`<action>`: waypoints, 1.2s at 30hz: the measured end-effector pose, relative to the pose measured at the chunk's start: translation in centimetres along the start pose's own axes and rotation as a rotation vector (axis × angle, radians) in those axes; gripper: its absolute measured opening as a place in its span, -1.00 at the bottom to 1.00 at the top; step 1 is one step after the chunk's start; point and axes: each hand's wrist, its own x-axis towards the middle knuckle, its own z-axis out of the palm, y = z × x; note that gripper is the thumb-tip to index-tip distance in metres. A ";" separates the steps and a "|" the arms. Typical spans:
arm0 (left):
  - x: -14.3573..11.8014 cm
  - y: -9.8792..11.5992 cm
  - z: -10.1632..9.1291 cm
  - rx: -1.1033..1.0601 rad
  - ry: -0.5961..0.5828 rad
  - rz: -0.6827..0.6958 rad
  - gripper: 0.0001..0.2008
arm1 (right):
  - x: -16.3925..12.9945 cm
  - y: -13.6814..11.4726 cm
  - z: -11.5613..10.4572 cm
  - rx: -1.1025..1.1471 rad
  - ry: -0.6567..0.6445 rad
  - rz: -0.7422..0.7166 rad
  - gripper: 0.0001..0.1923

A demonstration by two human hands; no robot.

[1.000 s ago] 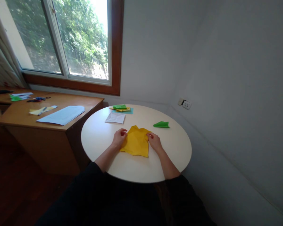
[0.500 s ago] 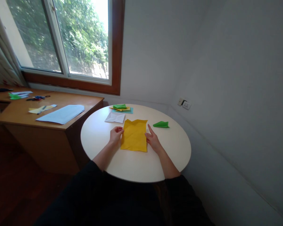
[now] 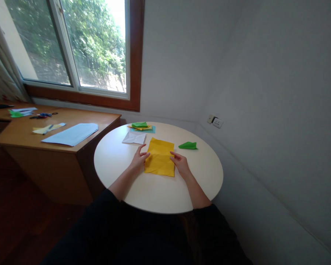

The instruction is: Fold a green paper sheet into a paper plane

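A sheet of yellow paper [image 3: 160,165] lies before me on the round white table [image 3: 165,200], a crease running across its middle. At its left edge is my left hand [image 3: 139,161], index finger lifted and the other fingertips closed on the paper. My right hand [image 3: 181,163] pinches the opposite edge between thumb and fingers. Beyond the right hand rests a folded green paper [image 3: 188,145]. A white sheet of paper [image 3: 134,137] with creases lies past the left hand.
Green, yellow and blue papers are stacked [image 3: 140,127] at the table's far edge. To the left, a wooden desk [image 3: 105,121] bears pale blue sheets [image 3: 71,134], a pen on yellowish paper [image 3: 41,130], and scissors [image 3: 44,115]. Walls stand behind and to the right, with a socket [image 3: 217,122].
The yellow paper has turned slightly clockwise and shifted a little right. My left index finger has lifted, while my right index finger has come down to the paper's edge.
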 end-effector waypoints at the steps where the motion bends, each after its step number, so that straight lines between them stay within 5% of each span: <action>1: -0.2 0.1 0.1 -0.001 -0.034 0.010 -0.39 | 0.0 0.0 0.0 0.000 0.003 0.000 -0.54; 13: 0.4 -0.4 -0.1 0.039 0.006 0.150 -0.63 | -1.2 -1.1 0.7 0.058 -0.232 0.089 -0.39; 27: 1.1 -0.9 -0.4 0.206 0.070 0.199 -0.77 | -0.3 -0.4 0.1 -0.315 -0.010 -0.092 -0.73; 33: 0.9 -0.6 -0.7 0.387 0.157 0.339 -0.93 | -0.2 -1.0 0.0 -0.434 0.165 -0.203 -0.82; 36: 0.6 -0.3 -0.6 0.371 0.097 0.380 -0.92 | -0.5 -1.5 0.0 -0.481 0.188 -0.278 -0.83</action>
